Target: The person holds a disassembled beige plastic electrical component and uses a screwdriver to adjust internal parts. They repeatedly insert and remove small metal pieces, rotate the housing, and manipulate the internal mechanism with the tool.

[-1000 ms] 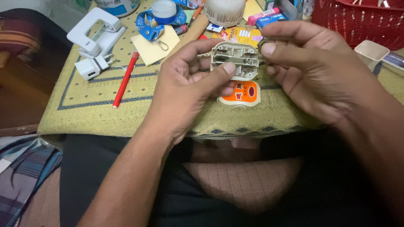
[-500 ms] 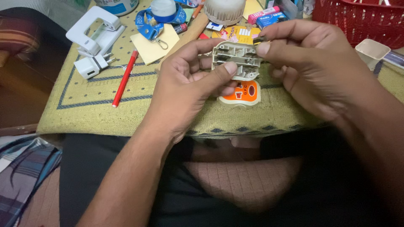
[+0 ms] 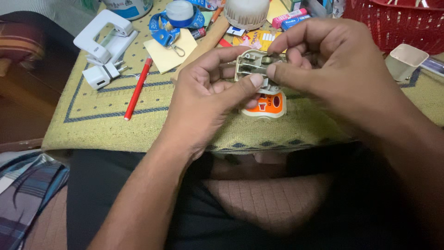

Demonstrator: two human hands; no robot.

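Your left hand (image 3: 203, 97) cradles a small beige plastic electrical part with an open, ribbed back (image 3: 252, 67), held up just above the near edge of the tabletop (image 3: 115, 134), which is covered with a yellow woven cloth. Your left thumb lies across its lower edge and the other fingers curl behind it, so that hand carries it. Your right hand (image 3: 333, 69) comes in from the right, its thumb and forefinger pinched together on the part's right side, where something small and metallic seems to sit; what exactly is too small to tell. The part's long axis runs roughly left to right between your two hands, open face toward you, and the right fingers are the nearer to that right-hand end. Directly below the part, an orange and white plastic cover (image 3: 263, 105) lies flat on the cloth, apart from both hands. Well off to the left lie a red pencil (image 3: 137, 89), a white plug adapter (image 3: 102, 76) and a white hole punch (image 3: 104, 37); a red plastic basket (image 3: 402, 21) stands at the far right.
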